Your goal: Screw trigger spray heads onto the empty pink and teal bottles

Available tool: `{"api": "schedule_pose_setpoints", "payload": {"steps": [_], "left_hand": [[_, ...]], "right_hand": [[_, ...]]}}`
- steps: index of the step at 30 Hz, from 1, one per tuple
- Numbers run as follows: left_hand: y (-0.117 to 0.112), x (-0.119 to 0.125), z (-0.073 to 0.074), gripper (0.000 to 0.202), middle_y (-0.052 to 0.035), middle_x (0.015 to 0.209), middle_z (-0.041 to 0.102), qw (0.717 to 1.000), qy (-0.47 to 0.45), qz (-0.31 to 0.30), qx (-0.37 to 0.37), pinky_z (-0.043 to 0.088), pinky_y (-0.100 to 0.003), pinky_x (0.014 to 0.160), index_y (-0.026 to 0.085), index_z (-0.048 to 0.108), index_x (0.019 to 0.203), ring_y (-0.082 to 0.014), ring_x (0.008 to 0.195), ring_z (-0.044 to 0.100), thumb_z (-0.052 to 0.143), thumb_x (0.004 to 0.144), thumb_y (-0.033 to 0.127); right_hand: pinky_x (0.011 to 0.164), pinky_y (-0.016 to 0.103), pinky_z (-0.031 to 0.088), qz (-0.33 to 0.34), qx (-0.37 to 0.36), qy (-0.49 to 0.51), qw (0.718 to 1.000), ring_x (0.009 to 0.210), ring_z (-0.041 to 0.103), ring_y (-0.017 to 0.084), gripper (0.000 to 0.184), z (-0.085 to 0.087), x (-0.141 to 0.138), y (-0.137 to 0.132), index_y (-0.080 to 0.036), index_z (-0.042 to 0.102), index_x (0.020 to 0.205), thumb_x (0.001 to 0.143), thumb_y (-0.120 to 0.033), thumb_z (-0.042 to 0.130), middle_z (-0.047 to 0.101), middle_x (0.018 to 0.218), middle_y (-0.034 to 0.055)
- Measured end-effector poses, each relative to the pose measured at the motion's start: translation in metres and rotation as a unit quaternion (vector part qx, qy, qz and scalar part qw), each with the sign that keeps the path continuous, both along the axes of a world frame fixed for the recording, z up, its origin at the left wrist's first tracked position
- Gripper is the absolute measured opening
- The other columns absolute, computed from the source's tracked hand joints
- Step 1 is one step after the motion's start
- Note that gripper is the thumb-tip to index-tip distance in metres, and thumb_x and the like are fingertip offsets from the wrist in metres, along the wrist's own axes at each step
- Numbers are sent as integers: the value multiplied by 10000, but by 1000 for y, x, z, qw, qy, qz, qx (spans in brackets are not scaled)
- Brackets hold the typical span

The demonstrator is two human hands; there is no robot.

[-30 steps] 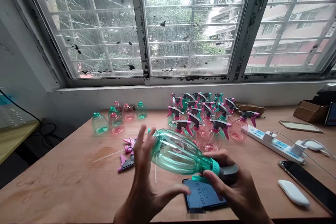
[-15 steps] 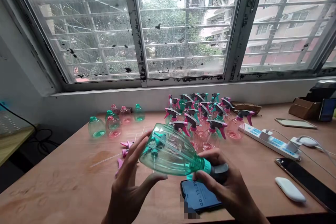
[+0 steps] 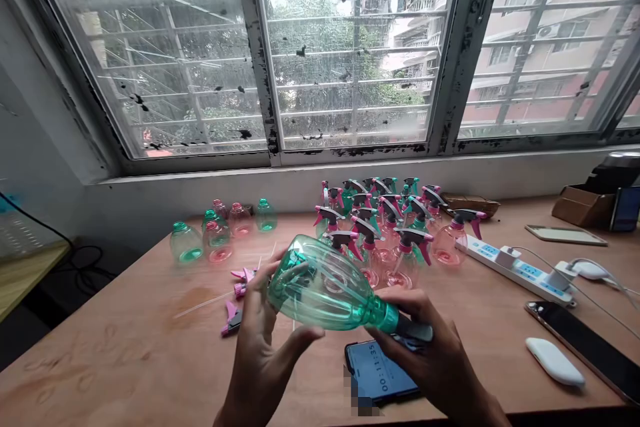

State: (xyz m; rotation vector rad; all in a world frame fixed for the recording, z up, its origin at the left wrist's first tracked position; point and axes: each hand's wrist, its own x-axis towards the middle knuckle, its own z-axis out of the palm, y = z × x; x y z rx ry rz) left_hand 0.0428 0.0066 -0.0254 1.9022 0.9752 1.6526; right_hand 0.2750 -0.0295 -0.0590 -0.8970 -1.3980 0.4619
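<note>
A green see-through spray bottle lies tilted in the air before me, its base to the left and its neck to the right. My left hand cups the base, with fingers behind it and the thumb along the lower side. Around the neck, my right hand grips the spray head, whose dark nozzle end sticks out past the fingers. Left of my left hand, pink trigger spray heads with thin tubes lie on the table; those behind the bottle are partly hidden.
Open-necked bottles in green and pink stand at the back left. Several bottles with spray heads crowd the back middle. A phone showing a timer lies below my hands. To the right are a power strip, a dark phone and a white case.
My left hand has moved right and closed in around the bottle's base. The neck end has turned in my right hand, and the fingers there have shifted.
</note>
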Motion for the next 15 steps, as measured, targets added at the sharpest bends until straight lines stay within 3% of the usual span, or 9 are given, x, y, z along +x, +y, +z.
{"api": "schedule_pose_setpoints", "payload": {"steps": [4,7,9,13,15], "left_hand": [[5,3,3,636,-71,1582,657,1000,9,-12,-9,666,-482,1134,457,599,1525,-362,1442,692,815,943,598],[9,-1,2,598,-30,1658,592,998,40,9,37,575,-539,1234,508,589,1531,-353,1542,593,812,977,510],[11,-6,-2,590,-32,1622,628,995,74,28,57,549,-568,1250,517,560,1554,-345,1529,605,781,1009,472],[10,-13,-8,770,-136,1404,751,988,138,47,42,612,-618,1150,366,534,1594,-412,1333,743,816,927,625],[9,-13,-8,681,-156,1374,764,986,150,71,35,607,-662,1132,315,574,1533,-422,1272,772,748,967,653]], "right_hand": [[621,247,635,24,-85,76,993,669,762,186,309,5,1,0,-269,750,1066,905,-465,927,808,801,-17],[522,213,586,90,-166,171,967,580,718,161,393,12,4,-2,-253,707,1058,895,-539,922,783,724,-32],[470,190,543,120,-194,200,953,519,683,139,421,16,5,-3,-250,690,1059,891,-560,920,784,703,-35],[585,232,588,66,-150,130,978,636,742,174,381,17,5,-4,-255,728,1030,867,-523,945,796,746,-23],[598,236,568,32,-125,90,988,634,710,164,366,17,5,-4,-253,747,1017,848,-495,963,794,754,-21]]}}
